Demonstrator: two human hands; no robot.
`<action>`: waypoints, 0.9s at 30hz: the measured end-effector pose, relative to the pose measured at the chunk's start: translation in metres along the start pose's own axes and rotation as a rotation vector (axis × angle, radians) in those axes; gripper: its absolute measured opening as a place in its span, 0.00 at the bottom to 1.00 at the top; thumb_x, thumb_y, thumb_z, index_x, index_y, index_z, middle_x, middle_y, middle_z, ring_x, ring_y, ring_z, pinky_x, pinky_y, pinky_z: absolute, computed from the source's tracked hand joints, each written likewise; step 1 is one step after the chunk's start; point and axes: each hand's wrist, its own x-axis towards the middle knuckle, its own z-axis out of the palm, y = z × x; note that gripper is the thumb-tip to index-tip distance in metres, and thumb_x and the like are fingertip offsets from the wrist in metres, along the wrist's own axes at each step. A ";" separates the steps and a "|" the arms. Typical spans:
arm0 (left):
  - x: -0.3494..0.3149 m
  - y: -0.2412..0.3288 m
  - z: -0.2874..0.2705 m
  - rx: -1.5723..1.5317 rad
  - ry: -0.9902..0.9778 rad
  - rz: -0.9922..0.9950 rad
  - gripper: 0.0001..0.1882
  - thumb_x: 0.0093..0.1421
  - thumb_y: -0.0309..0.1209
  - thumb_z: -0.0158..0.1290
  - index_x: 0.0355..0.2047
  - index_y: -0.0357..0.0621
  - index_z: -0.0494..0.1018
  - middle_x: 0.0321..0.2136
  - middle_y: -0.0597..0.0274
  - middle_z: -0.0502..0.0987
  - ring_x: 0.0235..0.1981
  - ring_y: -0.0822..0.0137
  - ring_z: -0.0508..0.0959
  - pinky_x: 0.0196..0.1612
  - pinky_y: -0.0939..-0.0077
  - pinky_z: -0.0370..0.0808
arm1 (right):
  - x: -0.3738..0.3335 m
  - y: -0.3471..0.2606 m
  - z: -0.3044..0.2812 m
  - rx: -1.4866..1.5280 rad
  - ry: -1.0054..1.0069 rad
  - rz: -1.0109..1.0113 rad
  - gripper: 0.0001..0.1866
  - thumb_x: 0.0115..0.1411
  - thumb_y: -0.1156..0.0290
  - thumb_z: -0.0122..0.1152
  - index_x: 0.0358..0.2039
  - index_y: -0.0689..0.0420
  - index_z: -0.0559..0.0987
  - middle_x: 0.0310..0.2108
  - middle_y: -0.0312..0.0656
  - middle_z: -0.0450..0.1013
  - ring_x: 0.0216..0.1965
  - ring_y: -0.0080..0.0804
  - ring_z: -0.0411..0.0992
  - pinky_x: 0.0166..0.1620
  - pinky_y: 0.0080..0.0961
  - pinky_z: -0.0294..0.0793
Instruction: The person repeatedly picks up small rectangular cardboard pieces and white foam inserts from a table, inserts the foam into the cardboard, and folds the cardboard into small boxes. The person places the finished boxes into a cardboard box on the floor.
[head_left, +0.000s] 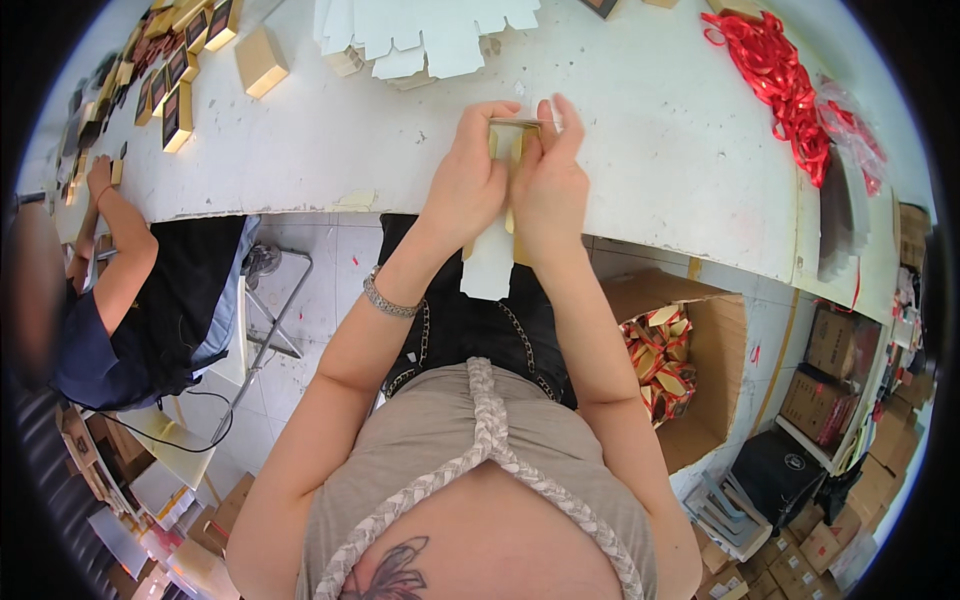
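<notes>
Both hands are closed on one partly folded paper box [488,266], white on its inner face with gold edges, held near the front edge of the table. My left hand [472,172] grips its left side, the thumb along the panel. Against the right side presses my right hand [552,190], its fingers bent round the far end and slightly blurred. The box's flaps hang toward my lap. Beyond my hands lies a stack of flat white box blanks [450,45].
Gold boxes [262,62] stand at the far left, where a co-worker's hand [100,178] rests. Red ribbons [775,85] are heaped at the far right of the white table [660,150]. Below the table edge, a cardboard carton [722,345] holds red-and-gold pieces. A folding stool [285,310] stands left.
</notes>
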 end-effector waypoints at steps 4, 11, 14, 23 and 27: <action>0.000 -0.007 0.001 -0.240 0.077 0.019 0.21 0.47 0.11 0.33 0.40 0.43 0.62 0.56 0.55 0.64 0.54 0.65 0.65 0.57 0.73 0.61 | -0.004 0.011 0.003 0.132 -0.037 -0.059 0.14 0.62 0.78 0.44 0.49 0.60 0.68 0.53 0.57 0.66 0.43 0.47 0.75 0.41 0.29 0.75; 0.004 -0.021 -0.009 -0.107 0.018 0.088 0.16 0.47 0.11 0.34 0.33 0.44 0.62 0.50 0.60 0.68 0.49 0.68 0.67 0.54 0.76 0.63 | 0.014 0.022 -0.013 0.951 -0.328 0.358 0.16 0.63 0.75 0.43 0.51 0.60 0.71 0.52 0.51 0.69 0.52 0.33 0.69 0.53 0.25 0.66; 0.004 -0.019 -0.013 -0.071 -0.058 0.140 0.17 0.48 0.12 0.35 0.36 0.43 0.62 0.48 0.61 0.67 0.49 0.66 0.67 0.55 0.75 0.63 | 0.023 0.014 -0.026 0.578 -0.409 0.379 0.17 0.62 0.73 0.46 0.51 0.61 0.71 0.52 0.46 0.70 0.50 0.29 0.69 0.52 0.23 0.66; 0.003 -0.001 -0.025 0.384 -0.092 0.159 0.17 0.53 0.17 0.42 0.44 0.39 0.67 0.42 0.56 0.71 0.47 0.59 0.70 0.50 0.69 0.67 | 0.032 0.008 -0.029 -0.493 -0.432 -0.362 0.07 0.53 0.74 0.56 0.34 0.59 0.76 0.26 0.47 0.75 0.29 0.39 0.74 0.32 0.31 0.74; 0.017 0.013 -0.041 0.800 -0.193 0.136 0.10 0.53 0.21 0.48 0.37 0.42 0.71 0.33 0.56 0.75 0.39 0.55 0.74 0.39 0.66 0.72 | 0.028 0.011 -0.017 -0.542 -0.342 -0.559 0.07 0.42 0.80 0.59 0.22 0.59 0.71 0.21 0.44 0.72 0.27 0.38 0.73 0.29 0.30 0.75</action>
